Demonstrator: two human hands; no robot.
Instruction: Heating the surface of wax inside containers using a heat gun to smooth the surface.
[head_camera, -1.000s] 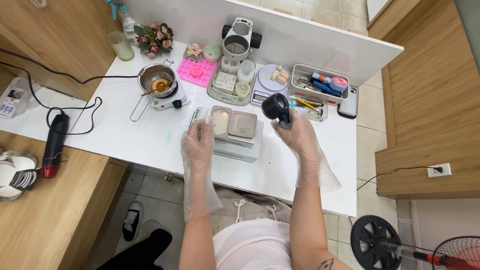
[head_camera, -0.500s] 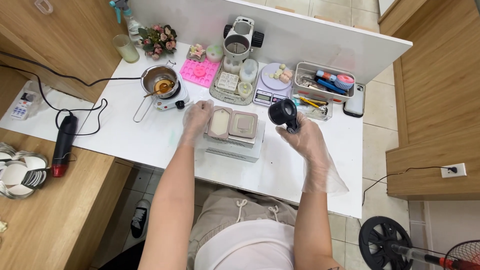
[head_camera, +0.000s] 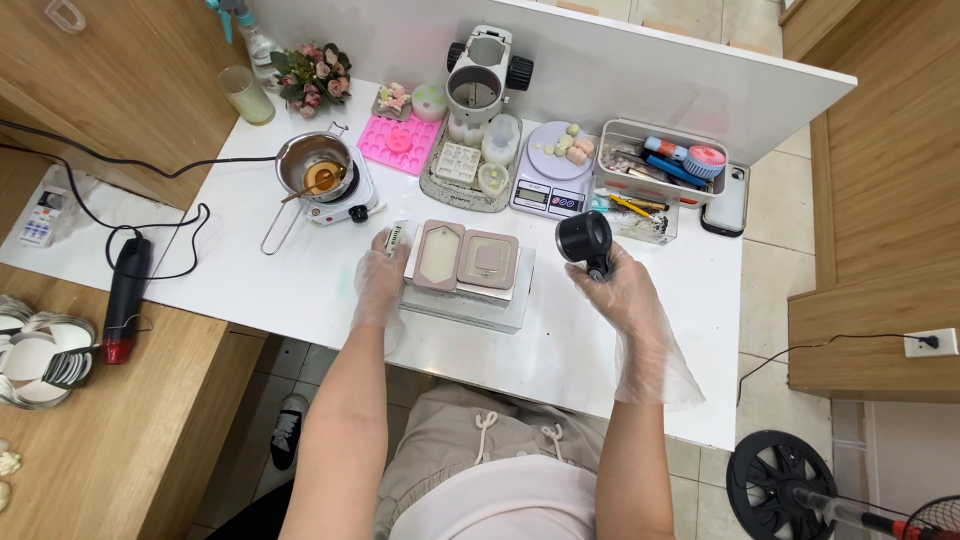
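The left hand (head_camera: 381, 280), in a thin clear glove, had slid in over the last second from hovering above the table to lie flat against the left edge of the pale block (head_camera: 468, 297) that carried two taupe moulds (head_camera: 466, 259), fingers curled on its rim and steadying it. The right hand (head_camera: 622, 292), gloved too, stayed closed around a short black handheld tool (head_camera: 585, 240), held upright just right of the moulds and clear of them; with the block now braced, the tool looked ready to be brought over the moulds. The left mould held a pale cream fill, the right one a smaller square recess, and whether that was filled could not be told. Behind them, a small metal pot (head_camera: 312, 165) on a hotplate held amber liquid with a spoon in it. A pink silicone tray (head_camera: 400, 141) carried one pink piece, the round scale (head_camera: 553, 168) bore small pale lumps, and a clear bin (head_camera: 660, 165) held pens and tools.
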